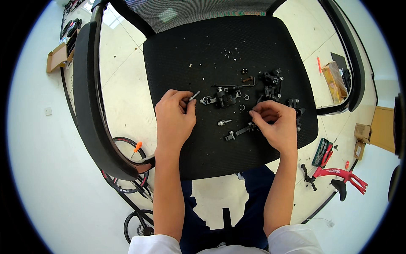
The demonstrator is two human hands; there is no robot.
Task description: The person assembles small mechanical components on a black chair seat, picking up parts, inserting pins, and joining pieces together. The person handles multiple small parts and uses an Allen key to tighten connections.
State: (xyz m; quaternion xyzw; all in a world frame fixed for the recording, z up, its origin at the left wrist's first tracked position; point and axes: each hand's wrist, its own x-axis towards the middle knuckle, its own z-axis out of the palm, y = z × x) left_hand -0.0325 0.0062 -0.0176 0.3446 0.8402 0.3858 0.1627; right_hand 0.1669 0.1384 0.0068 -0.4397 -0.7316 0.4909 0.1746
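My left hand (174, 116) pinches a silver bolt (194, 95) between thumb and fingertips, above the black chair seat (203, 156). Its tip points up and right, toward a black bicycle brake caliper (225, 97). My right hand (277, 122) has thumb and index finger pressed together; what they hold, if anything, cannot be made out. Below its fingertips lies a slim black bracket (237, 133) with bolts. Another silver bolt (224, 122) with washers rests between my hands. Beyond my right hand sits a second black caliper (271, 82), and more dark parts (299, 113) are partly covered by that hand.
An L-shaped hex key (243, 86), a small rusty bolt (247, 79) and several loose rings (242, 107) lie on the seat. Armrests (86, 101) flank it. On the floor are a bicycle wheel (122, 186), a red bike frame (338, 172) and cardboard boxes (363, 132).
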